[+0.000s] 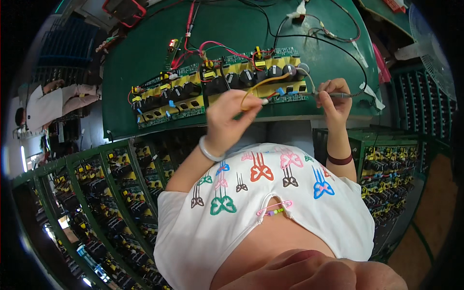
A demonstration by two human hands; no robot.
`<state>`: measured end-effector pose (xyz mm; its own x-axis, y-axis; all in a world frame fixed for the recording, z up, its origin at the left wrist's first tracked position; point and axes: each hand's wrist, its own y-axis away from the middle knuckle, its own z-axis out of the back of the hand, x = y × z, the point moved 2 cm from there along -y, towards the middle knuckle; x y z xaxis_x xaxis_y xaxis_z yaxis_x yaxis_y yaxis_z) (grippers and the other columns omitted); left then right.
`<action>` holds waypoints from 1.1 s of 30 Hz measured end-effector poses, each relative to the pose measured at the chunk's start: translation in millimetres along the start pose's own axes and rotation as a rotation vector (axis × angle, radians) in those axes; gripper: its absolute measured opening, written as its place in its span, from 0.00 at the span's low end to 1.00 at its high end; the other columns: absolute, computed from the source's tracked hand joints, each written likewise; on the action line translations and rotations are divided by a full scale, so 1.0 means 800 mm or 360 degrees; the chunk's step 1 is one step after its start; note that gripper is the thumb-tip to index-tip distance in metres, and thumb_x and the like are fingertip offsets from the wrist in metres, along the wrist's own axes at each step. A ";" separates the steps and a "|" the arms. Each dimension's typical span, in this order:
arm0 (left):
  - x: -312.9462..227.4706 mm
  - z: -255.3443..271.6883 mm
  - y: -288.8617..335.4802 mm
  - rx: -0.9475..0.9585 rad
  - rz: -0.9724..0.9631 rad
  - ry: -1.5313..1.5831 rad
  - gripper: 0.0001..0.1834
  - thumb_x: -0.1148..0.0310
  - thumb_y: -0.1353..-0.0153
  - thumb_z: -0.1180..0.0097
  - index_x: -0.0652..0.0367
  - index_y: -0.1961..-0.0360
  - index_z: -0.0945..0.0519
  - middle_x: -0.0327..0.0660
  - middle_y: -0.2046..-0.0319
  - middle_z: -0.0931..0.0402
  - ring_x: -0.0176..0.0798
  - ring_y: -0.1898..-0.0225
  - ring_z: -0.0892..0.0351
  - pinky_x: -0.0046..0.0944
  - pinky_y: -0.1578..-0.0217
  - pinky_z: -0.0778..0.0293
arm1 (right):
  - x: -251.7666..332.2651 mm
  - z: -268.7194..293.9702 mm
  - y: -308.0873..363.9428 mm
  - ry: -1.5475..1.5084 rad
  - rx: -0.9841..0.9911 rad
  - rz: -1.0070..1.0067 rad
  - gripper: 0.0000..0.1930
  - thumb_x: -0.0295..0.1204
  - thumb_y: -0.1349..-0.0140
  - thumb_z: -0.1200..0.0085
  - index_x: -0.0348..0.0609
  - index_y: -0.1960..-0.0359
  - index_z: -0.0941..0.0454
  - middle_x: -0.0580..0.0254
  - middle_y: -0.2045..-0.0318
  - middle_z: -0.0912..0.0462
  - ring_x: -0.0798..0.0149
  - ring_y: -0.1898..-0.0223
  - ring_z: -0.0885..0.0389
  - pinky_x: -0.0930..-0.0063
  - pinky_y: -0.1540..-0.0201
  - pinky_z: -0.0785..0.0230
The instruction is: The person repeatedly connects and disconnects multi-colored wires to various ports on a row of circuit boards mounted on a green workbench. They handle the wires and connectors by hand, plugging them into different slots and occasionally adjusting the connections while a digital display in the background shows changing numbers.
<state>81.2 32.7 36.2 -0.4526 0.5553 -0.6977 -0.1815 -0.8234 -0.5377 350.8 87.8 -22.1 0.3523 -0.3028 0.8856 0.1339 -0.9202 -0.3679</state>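
My left hand is closed in a pinch on a yellow wire, which loops over the right-hand circuit board. A small white tip sticks out at its fingertips. In my right hand is a grey pen-shaped probe, with a black cable trailing from it. A thin pale wire rises near the probe's tip toward the board's right end. Beside this board lies a second circuit board, also carrying black cylindrical capacitors and yellow parts.
A small module with lit red digits stands behind the boards on the green table. Red and black leads cross the far side. Racks filled with boards stand left and right. A fan is at far right; another person is at left.
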 end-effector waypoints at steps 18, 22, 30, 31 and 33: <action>0.025 -0.083 0.040 0.0058 -0.0284 -0.0505 0.15 0.79 0.51 0.27 0.60 0.60 0.14 0.40 0.69 0.20 0.42 0.72 0.18 0.38 0.73 0.23 | -0.042 0.000 0.022 0.0552 0.0003 0.0441 0.12 0.16 0.43 0.38 0.38 0.65 0.30 0.64 0.78 0.25 0.74 0.80 0.30 0.78 0.78 0.40; 0.023 -0.086 0.037 0.0037 -0.0296 -0.0547 0.15 0.80 0.51 0.28 0.61 0.60 0.15 0.41 0.69 0.20 0.43 0.72 0.18 0.38 0.73 0.23 | -0.042 -0.003 0.021 0.0716 0.0025 0.0527 0.12 0.17 0.45 0.36 0.40 0.67 0.29 0.64 0.79 0.26 0.71 0.83 0.30 0.78 0.79 0.40; 0.021 -0.089 0.034 0.0104 -0.0247 -0.0580 0.15 0.82 0.50 0.30 0.63 0.60 0.16 0.43 0.68 0.21 0.45 0.71 0.18 0.39 0.72 0.22 | -0.042 -0.004 0.021 0.0784 0.0020 0.0536 0.13 0.17 0.46 0.35 0.40 0.67 0.28 0.64 0.79 0.26 0.70 0.83 0.31 0.77 0.80 0.40; 0.020 -0.089 0.033 0.0116 -0.0255 -0.0578 0.15 0.82 0.50 0.30 0.63 0.59 0.16 0.43 0.68 0.21 0.45 0.71 0.18 0.39 0.71 0.22 | -0.042 -0.004 0.021 0.0792 0.0029 0.0533 0.13 0.17 0.46 0.35 0.40 0.67 0.28 0.64 0.79 0.26 0.70 0.83 0.31 0.77 0.80 0.40; 0.020 -0.088 0.031 0.0137 -0.0271 -0.0577 0.15 0.82 0.49 0.31 0.63 0.59 0.16 0.44 0.67 0.21 0.46 0.71 0.18 0.40 0.71 0.22 | -0.040 -0.006 0.021 0.0806 0.0049 0.0529 0.13 0.17 0.46 0.34 0.40 0.67 0.28 0.64 0.79 0.26 0.70 0.83 0.30 0.77 0.80 0.39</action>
<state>131.2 29.3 -21.4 -0.6854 0.6201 -0.3817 -0.3459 -0.7385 -0.5788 337.3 81.0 -55.6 -0.1036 -0.6601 0.7440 0.1214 -0.7508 -0.6493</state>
